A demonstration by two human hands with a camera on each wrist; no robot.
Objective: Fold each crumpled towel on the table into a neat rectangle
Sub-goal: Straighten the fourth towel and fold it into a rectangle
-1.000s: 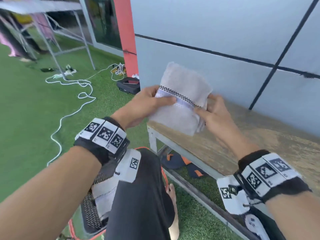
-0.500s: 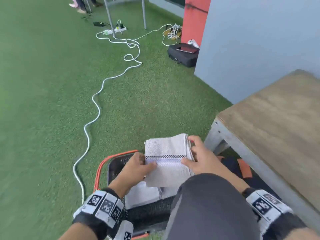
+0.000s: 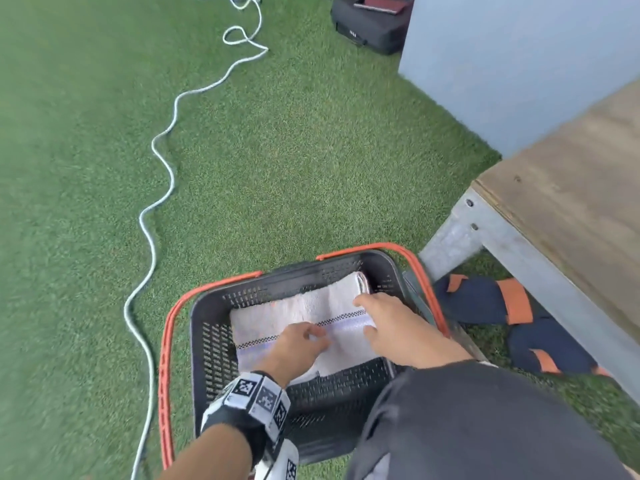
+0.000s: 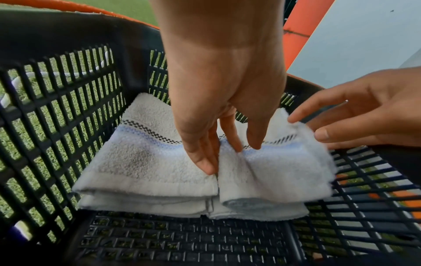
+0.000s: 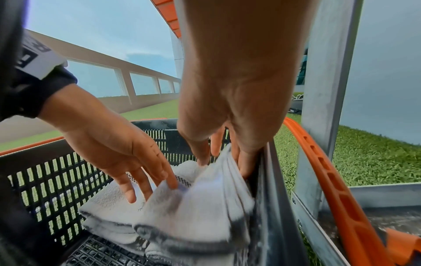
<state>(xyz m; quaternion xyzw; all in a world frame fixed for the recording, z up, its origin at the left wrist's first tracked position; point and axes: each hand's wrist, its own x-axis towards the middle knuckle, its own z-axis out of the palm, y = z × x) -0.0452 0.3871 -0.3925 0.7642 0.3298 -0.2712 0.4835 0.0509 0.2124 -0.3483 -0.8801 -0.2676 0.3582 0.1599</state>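
A black mesh basket (image 3: 207, 341) with orange handles stands on green turf. Two folded white towels with checkered bands lie side by side in it. The left towel (image 3: 256, 323) (image 4: 148, 162) rests flat. The right towel (image 3: 343, 296) (image 4: 284, 171) sits against the basket's right wall, its right edge raised and blurred. My left hand (image 3: 311, 336) (image 4: 232, 158) presses straight fingers on the seam between them. My right hand (image 3: 362, 317) (image 5: 222, 165) touches the right towel's raised edge with loose, spread fingers.
A wooden table (image 3: 571, 185) on a metal leg (image 3: 446, 244) stands just right of the basket. Dark sandals (image 3: 485, 299) lie under it. My knee (image 3: 485, 427) covers the basket's near right corner. A white cable (image 3: 162, 168) and a black bag (image 3: 370, 26) lie on the turf.
Both hands carried the folded towel from beside the table down into the basket. Their pinch on it has loosened and the fingers now lie straight on it.
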